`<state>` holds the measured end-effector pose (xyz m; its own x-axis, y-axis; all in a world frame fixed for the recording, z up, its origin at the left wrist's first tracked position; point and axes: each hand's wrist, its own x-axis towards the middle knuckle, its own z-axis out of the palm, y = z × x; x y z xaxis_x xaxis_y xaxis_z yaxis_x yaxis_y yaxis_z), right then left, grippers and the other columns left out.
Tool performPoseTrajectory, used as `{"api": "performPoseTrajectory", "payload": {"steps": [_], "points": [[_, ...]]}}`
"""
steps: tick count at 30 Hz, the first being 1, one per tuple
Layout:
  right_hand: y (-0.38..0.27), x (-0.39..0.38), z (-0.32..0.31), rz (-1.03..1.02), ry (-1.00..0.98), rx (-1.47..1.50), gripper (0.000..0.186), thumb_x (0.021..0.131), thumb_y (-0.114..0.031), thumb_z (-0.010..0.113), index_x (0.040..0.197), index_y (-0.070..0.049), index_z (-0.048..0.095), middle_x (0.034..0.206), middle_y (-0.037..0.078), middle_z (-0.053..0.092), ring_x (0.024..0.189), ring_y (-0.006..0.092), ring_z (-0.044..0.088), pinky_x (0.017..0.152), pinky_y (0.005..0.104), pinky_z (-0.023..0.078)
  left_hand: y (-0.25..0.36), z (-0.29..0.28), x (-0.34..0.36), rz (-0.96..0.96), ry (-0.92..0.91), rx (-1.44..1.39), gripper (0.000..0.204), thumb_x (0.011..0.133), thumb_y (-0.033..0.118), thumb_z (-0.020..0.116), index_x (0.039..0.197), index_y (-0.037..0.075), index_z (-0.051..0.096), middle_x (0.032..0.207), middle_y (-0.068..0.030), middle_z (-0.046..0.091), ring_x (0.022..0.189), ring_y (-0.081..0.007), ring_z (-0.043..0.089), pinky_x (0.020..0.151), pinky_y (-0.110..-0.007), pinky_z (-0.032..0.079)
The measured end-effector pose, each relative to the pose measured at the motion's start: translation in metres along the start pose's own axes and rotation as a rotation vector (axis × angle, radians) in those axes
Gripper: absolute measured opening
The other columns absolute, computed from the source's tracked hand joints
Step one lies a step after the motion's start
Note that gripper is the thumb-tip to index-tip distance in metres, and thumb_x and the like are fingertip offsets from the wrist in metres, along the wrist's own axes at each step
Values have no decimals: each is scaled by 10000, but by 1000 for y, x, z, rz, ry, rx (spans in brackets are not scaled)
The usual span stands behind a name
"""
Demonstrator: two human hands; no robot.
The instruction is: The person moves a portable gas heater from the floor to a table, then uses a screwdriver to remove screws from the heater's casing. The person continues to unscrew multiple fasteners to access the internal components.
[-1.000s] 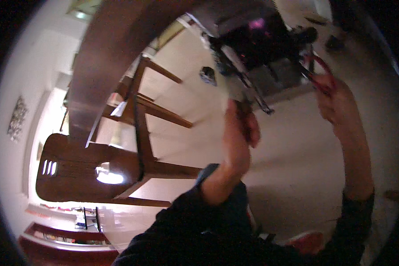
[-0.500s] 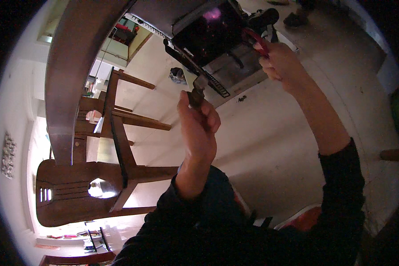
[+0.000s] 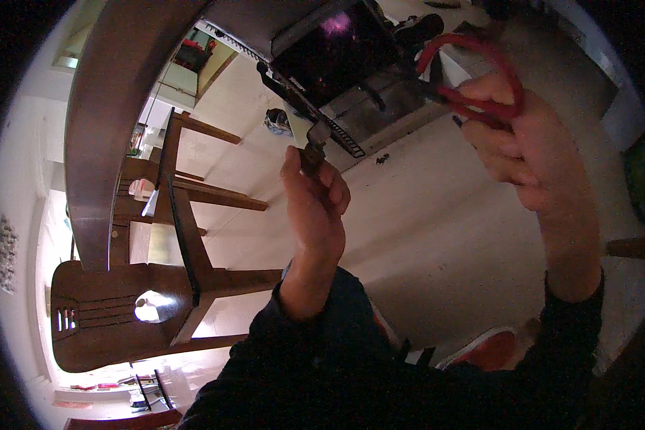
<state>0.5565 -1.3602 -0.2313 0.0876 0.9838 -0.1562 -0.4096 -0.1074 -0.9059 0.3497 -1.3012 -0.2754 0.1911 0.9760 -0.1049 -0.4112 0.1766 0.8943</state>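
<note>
My left hand (image 3: pixel 315 204) is raised in the middle of the view, thumb and fingers closed on a small dark metal piece (image 3: pixel 312 154). A lighter flat tab stands up from that piece; its exact kind cannot be made out. At the upper right, my right hand (image 3: pixel 512 140) is closed around a red loop-shaped thing (image 3: pixel 471 39) with dark ends, slightly blurred. The two hands are well apart. Beyond them sits a dark boxy appliance (image 3: pixel 401 107) with a glossy black panel (image 3: pixel 337 61) that shows a pink reflection.
A slotted black metal strip (image 3: pixel 345 136) runs along the appliance's near left side. Left of me stand a wooden chair (image 3: pixel 100 315) and a large dark wooden edge (image 3: pixel 97 143). A small bundle (image 3: pixel 277 122) lies on the pale floor (image 3: pixel 408 208). A red shoe (image 3: pixel 484 350) is below.
My right hand has pulled back from the appliance, toward me and to the right, with the red loop now more fully visible. My left hand keeps its hold, shifting only slightly in view.
</note>
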Motion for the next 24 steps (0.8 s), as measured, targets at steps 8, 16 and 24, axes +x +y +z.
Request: {"api": "performPoseTrajectory", "payload": {"steps": [8, 16, 24], "points": [[31, 55, -11, 76, -66, 209, 119, 772, -243, 461, 747, -132, 496, 452, -55, 326, 308, 44, 239, 288, 208, 136, 0, 5, 0, 26, 103, 66, 410, 809, 464, 354, 587, 123, 315, 517, 34, 251, 427, -77, 215, 371, -213, 180], [29, 62, -20, 27, -53, 189, 116, 749, -254, 488, 694, -156, 456, 425, -62, 325, 295, 45, 208, 282, 218, 127, 3, -4, -1, -2, 4, 54, 387, 823, 450, 341, 637, 110, 350, 523, 12, 313, 431, -91, 289, 390, -221, 226], [30, 47, -10, -24, 69, 156, 228, 773, -236, 432, 565, -151, 396, 401, -79, 280, 292, 26, 170, 280, 195, 124, 0, -1, 0, 11, -5, 55, 391, 825, 449, 337, 626, 113, 347, 526, 11, 319, 437, -91, 298, 392, -221, 227]]}}
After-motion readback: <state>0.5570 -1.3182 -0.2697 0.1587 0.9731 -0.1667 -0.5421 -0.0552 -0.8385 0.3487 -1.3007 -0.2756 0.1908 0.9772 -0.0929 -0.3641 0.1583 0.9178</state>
